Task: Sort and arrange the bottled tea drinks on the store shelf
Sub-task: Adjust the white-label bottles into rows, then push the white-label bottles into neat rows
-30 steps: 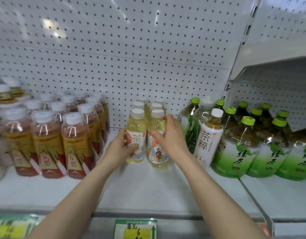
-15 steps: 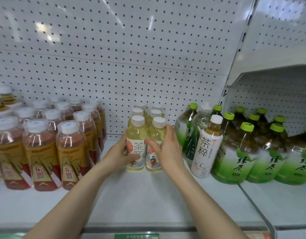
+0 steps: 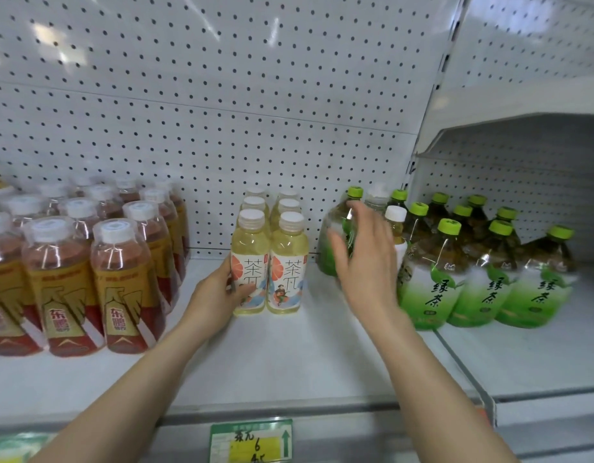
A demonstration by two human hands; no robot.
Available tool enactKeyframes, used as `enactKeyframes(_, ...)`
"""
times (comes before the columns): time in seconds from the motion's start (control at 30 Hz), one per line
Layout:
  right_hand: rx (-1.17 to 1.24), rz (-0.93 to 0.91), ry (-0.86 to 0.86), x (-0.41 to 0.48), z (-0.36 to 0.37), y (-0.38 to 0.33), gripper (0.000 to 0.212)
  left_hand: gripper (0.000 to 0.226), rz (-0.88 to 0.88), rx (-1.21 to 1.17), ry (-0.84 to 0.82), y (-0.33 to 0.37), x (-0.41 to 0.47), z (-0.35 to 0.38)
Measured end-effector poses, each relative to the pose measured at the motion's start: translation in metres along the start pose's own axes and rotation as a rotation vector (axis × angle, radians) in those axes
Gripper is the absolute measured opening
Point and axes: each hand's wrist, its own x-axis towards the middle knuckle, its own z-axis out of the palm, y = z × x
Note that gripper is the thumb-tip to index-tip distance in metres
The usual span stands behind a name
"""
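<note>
One camera sits on the person's head. It looks forward and a bit down, close to the white metal shelf (image 3: 289, 362) of bottles.

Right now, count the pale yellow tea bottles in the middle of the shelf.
6: front pair, the left one held by the left hand; middle pair behind them; back pair, mostly caps showing. Others may hide behind.

white shelf (image 3: 289, 355), tea bottles (image 3: 269, 262) upright
</note>
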Motion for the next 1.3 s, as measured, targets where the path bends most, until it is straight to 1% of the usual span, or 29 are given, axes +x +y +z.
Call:
enactKeyframes(0.03, -0.04, 0.014, 0.093, 0.007, -0.012, 0.008, 0.049, 0.053, -0.001, 0.025, 0.009, 0.001, -0.001, 0.001)
enactKeyframes(0.07, -0.076, 0.059, 0.126, 0.014, -0.022, 0.017, 0.051, 0.054, -0.005, 0.045, 0.019, 0.003, -0.003, 0.002)
enactKeyframes(0.1, -0.099, 0.122, 0.103, 0.02, -0.029, 0.026, 0.055, 0.055, -0.012, 0.058, 0.028, 0.005, -0.005, 0.003)
enactKeyframes(0.17, -0.112, 0.254, -0.051, 0.027, -0.034, 0.04, 0.061, 0.056, -0.026, 0.065, 0.037, 0.011, -0.01, 0.004)
enactKeyframes(0.23, -0.098, 0.341, -0.193, 0.024, -0.029, 0.048, 0.057, 0.059, -0.037, 0.052, 0.036, 0.016, -0.016, 0.005)
enactKeyframes(0.3, -0.044, 0.345, -0.198, 0.02, -0.025, 0.048, 0.048, 0.061, -0.022, 0.052, 0.033, 0.02, -0.024, 0.003)
enactKeyframes(0.37, 0.025, 0.324, -0.182, 0.017, -0.021, 0.045, 0.039, 0.063, 0.032, 0.08, 0.038, 0.023, -0.036, -0.001)
enactKeyframes(0.43, 0.072, 0.298, -0.186, 0.012, -0.014, 0.036, 0.035, 0.063, 0.069, 0.09, 0.047, 0.026, -0.051, -0.006)
enactKeyframes(0.5, 0.157, 0.275, -0.192, 0.004, -0.006, 0.022, 0.035, 0.062, 0.068, 0.08, 0.061, 0.028, -0.066, -0.012)
enactKeyframes(0.6, 0.286, 0.227, -0.207, -0.008, 0.002, -0.004, 0.025, 0.053, 0.072, 0.102, 0.079, 0.03, -0.09, -0.026)
enactKeyframes(0.67, 0.36, 0.193, -0.209, -0.015, 0.006, -0.02, 0.023, 0.047, 0.081, 0.102, 0.087, 0.029, -0.107, -0.04)
enactKeyframes(0.83, 0.545, 0.064, -0.193, -0.029, 0.014, -0.08, 0.018, 0.034, 0.096, 0.083, 0.212, 0.021, -0.141, -0.094)
enactKeyframes(0.93, 0.659, 0.007, -0.226, -0.033, 0.018, -0.13, 0.019, 0.028, 0.102, 0.11, 0.319, 0.006, -0.159, -0.14)
enactKeyframes(1.03, 0.767, 0.013, -0.284, -0.035, 0.034, -0.181, 0.029, 0.028, 0.114, 0.109, 0.445, -0.016, -0.175, -0.192)
enactKeyframes(1.17, 0.834, -0.019, -0.294, -0.044, 0.068, -0.257, 0.023, 0.028, 0.137, 0.136, 0.575, -0.053, -0.193, -0.268)
enactKeyframes(1.3, 0.839, -0.042, -0.287, -0.055, 0.102, -0.331, 0.019, 0.032, 0.13, 0.209, 0.623, -0.091, -0.204, -0.344)
